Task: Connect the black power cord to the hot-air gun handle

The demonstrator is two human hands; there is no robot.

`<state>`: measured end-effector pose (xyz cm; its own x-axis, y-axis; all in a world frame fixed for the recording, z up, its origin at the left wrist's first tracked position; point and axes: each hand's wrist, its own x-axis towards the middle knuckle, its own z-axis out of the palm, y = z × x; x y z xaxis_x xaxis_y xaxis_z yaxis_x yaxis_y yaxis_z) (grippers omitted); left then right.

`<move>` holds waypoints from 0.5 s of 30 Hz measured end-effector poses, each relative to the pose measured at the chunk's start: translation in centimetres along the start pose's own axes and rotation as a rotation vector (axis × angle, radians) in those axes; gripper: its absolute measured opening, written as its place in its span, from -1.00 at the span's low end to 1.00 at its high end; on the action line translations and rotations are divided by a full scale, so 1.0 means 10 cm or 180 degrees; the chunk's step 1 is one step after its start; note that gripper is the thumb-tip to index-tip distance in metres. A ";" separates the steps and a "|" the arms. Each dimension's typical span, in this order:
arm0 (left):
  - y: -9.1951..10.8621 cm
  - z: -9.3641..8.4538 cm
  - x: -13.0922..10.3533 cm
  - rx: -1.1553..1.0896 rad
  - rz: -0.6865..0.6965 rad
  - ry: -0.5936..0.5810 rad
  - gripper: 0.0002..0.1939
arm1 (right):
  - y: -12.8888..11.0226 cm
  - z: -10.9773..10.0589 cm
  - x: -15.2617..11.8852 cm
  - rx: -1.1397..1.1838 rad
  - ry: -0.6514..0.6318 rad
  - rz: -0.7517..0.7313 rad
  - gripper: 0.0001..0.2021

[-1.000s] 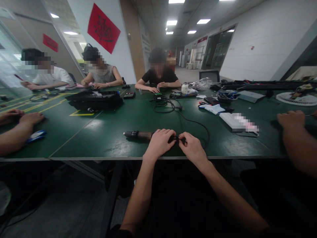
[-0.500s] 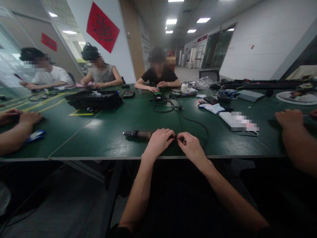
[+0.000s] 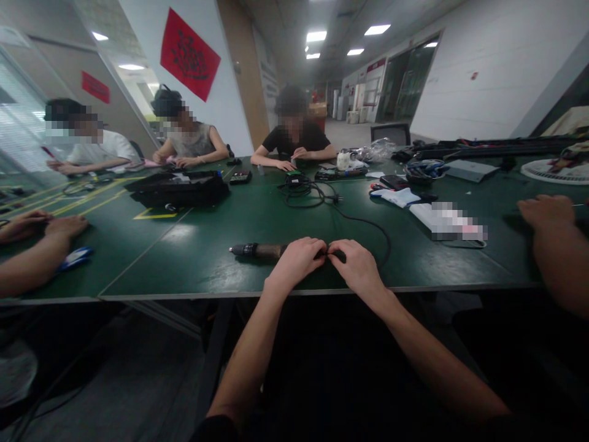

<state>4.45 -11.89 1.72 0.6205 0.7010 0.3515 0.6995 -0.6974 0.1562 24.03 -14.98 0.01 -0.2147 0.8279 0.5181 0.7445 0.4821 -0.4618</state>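
An electric screwdriver (image 3: 268, 251) lies on the green table with its dark chuck toward the left. My left hand (image 3: 300, 261) is closed around its rear end, hiding that part. Close by on the right, my right hand (image 3: 358, 265) pinches at the tail of the tool, where a black cable (image 3: 370, 222) seems to join it. Thumb and fingertips of both hands almost meet there, and the small joint between them is mostly covered. From behind my right hand the cable curves away to a loose coil near the middle of the table.
A black open case (image 3: 179, 190) stands at the left. At the right lie a glove (image 3: 399, 196), a white pack (image 3: 442, 222) and a bundle of wires (image 3: 423, 170). Co-workers sit across; other people's forearms (image 3: 556, 245) rest on both sides along the table (image 3: 184, 270).
The view has shifted slightly. My hands stay at the screwdriver's rear end, with the right fingers moved a little. The screwdriver lies in the same place.
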 end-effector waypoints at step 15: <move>-1.41 -0.44 -0.51 -0.0073 -0.0638 -0.0390 -0.88 | -1.10 -1.29 -0.08 0.1458 -0.0193 -0.1721 -0.79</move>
<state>-10.14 -6.27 1.83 0.5093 0.8377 0.1970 0.8057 -0.5446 0.2329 24.15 -24.70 13.95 -0.5238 0.4467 0.7253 0.1861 0.8909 -0.4144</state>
